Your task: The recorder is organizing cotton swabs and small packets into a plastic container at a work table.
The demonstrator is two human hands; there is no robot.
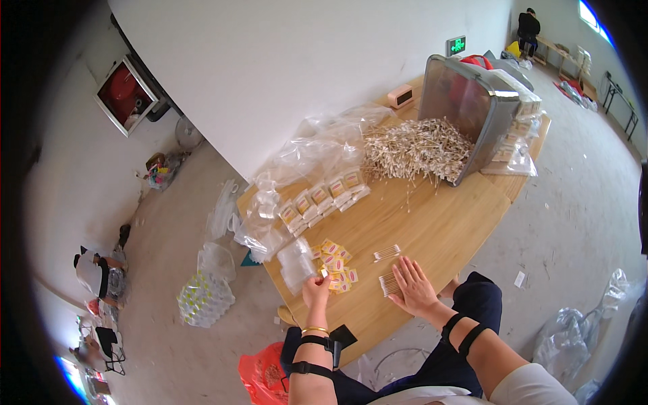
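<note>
My right hand (414,287) lies flat on the table, fingers stretched out, touching a row of cotton swabs (389,284). A smaller group of cotton swabs (387,253) lies just beyond it. On the left, my left hand (316,291) is closed in a pinch on a small paper card (325,273), its face hard to make out. Beside it spreads a loose pile of yellow and white cards (335,259). Clear plastic bags (295,262) lie flat to the left of that pile.
Filled swab packets (320,196) stand in rows farther back. A large heap of cotton swabs (422,148) spills from a tipped grey bin (453,101). Crumpled clear plastic (317,152) lies along the wall. A red bag (262,372) sits below the table's near left edge.
</note>
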